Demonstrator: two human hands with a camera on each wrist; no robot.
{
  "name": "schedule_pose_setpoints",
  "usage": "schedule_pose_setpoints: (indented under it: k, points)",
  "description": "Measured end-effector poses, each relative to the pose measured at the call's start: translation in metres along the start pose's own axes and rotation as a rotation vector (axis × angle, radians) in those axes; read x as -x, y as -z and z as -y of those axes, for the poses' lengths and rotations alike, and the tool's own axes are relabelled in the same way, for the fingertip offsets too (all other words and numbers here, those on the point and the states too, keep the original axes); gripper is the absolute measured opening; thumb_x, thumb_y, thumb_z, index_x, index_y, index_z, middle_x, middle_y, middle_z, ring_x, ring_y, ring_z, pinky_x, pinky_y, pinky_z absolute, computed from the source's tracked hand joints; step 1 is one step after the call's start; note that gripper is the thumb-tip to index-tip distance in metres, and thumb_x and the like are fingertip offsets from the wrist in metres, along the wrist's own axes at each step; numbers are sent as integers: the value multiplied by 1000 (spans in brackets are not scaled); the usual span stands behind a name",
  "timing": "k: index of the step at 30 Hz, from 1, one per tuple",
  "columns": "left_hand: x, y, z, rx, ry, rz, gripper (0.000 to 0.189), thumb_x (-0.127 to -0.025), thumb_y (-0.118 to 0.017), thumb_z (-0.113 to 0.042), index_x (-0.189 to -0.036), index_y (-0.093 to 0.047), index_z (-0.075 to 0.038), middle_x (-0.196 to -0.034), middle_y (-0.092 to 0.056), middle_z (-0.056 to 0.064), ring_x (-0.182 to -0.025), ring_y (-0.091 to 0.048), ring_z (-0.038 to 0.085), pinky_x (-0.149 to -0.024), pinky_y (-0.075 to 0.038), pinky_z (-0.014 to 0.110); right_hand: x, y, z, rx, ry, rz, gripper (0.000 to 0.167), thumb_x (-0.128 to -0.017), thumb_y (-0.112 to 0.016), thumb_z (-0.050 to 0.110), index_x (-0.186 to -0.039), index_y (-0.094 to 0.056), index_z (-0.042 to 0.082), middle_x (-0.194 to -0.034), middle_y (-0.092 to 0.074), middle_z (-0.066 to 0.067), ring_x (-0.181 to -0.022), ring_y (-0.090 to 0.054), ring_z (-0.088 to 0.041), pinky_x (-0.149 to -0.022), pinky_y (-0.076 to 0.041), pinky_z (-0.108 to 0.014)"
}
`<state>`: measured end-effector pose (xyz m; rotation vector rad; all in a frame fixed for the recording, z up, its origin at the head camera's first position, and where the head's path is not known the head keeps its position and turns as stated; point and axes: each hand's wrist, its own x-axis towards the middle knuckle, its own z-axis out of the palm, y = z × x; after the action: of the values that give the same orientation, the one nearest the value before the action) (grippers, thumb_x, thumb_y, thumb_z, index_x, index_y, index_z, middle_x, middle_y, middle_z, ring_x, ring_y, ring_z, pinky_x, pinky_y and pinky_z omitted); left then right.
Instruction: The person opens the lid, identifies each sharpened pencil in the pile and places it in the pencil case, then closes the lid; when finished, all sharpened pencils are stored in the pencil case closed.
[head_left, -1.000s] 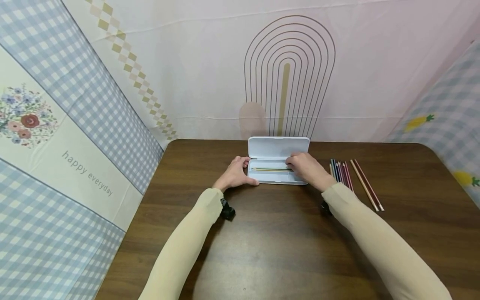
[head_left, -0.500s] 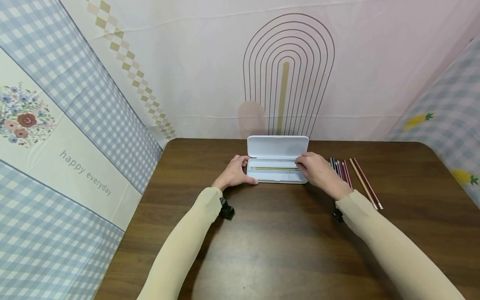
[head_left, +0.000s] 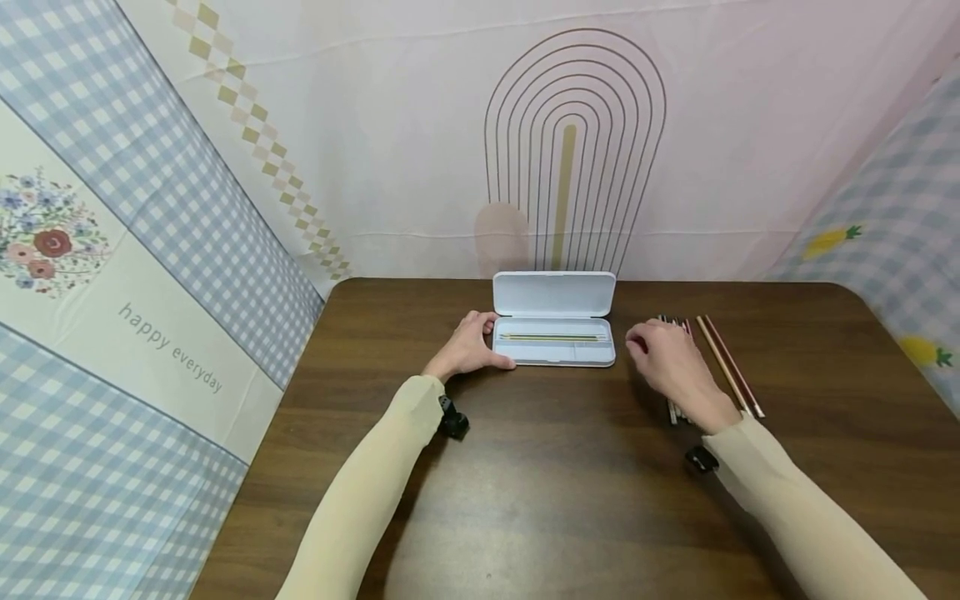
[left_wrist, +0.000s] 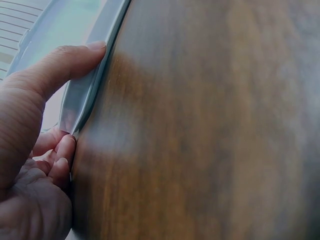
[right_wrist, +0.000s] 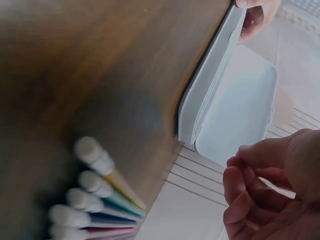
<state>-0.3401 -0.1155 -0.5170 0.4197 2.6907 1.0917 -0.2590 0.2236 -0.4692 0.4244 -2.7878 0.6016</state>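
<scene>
A pale blue pencil case (head_left: 553, 353) stands on the table with its lid (head_left: 553, 295) raised. Several pencils (head_left: 553, 337) lie lengthwise inside it. My left hand (head_left: 468, 344) grips the case's left end, the thumb on the front edge and the other fingers curled at the side, as the left wrist view confirms. To the right of the case, my right hand (head_left: 672, 358) holds nothing; its fingers are loosely curled, thumb near the index fingertip. Beneath it in the head view lies a row of coloured pencils (right_wrist: 117, 205), mostly hidden there; their white ends show in the right wrist view.
Two more pencils, one tan (head_left: 722, 360) and one dark red (head_left: 735, 367), lie right of the row. A brown wooden table (head_left: 555, 483) carries everything. Behind it hangs a printed cloth (head_left: 405, 167), close to the raised lid.
My right hand has moved out of the pencil case and to the right, over the loose pencils. The pencils in the case now show along their full length. My left hand has stayed put.
</scene>
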Motion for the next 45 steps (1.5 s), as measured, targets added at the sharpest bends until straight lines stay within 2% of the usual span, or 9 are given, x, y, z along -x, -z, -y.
schedule_pose_setpoints:
  k: [6,13,16,20,25,32,38,45]
  points:
    - [1,-1,0,-1,-2,2,89,-77,-99,-32,-148,-55,-3,-138,-54,16,-129,-51,28,-116,-47,43,16,4,-12,-28,-103,30,17,-101,-65,1,-106,-77,-9,-104,-78,-31,-79,-70,-34,-68,-58,-49]
    - [0,-1,0,0,-9,2,88,-77,-98,-32,-148,-55,-3,-137,-54,16,-129,-51,29,-116,-47,43,32,9,-28,-9,-149,-9,17,-98,-64,2,-98,-79,-5,-95,-79,-26,-76,-70,-35,-71,-57,-56]
    - [1,-1,0,-5,-8,2,89,-77,-98,-32,-149,-55,-3,-138,-54,16,-130,-51,29,-115,-47,43,37,10,-33,-6,-164,-2,16,-98,-64,2,-94,-78,-4,-87,-77,-22,-71,-65,-32,-64,-53,-49]
    - [1,-1,1,-8,-5,3,90,-77,-98,-33,-149,-55,-2,-138,-55,16,-129,-52,28,-115,-47,43,43,11,-40,-27,-221,29,17,-100,-64,3,-97,-78,-6,-84,-75,-22,-66,-61,-26,-57,-48,-38]
    - [0,-2,1,-15,-10,-1,90,-76,-99,-34,-149,-55,-2,-138,-55,16,-129,-52,28,-115,-48,43,51,11,-49,-44,-278,54,19,-100,-64,4,-101,-79,-8,-85,-77,-23,-63,-62,-25,-54,-46,-35]
    - [-2,-1,2,-19,-12,-7,89,-76,-99,-34,-148,-56,-2,-137,-55,15,-128,-52,28,-114,-47,42,56,14,-59,-37,-322,101,18,-100,-63,4,-88,-75,-1,-78,-70,-17,-64,-59,-26,-54,-42,-34]
    - [-1,-1,2,-9,-10,-3,89,-77,-99,-33,-148,-56,-3,-136,-54,16,-128,-52,28,-114,-47,42,56,17,-62,-45,-348,140,18,-99,-64,5,-87,-76,-3,-80,-71,-20,-65,-61,-28,-54,-44,-35]
    - [0,0,-1,-14,-5,-3,90,-76,-99,-33,-148,-55,-3,-137,-55,16,-129,-53,29,-115,-48,42,55,18,-64,-31,-349,136,17,-94,-64,5,-83,-76,0,-78,-72,-20,-65,-62,-30,-54,-45,-37]
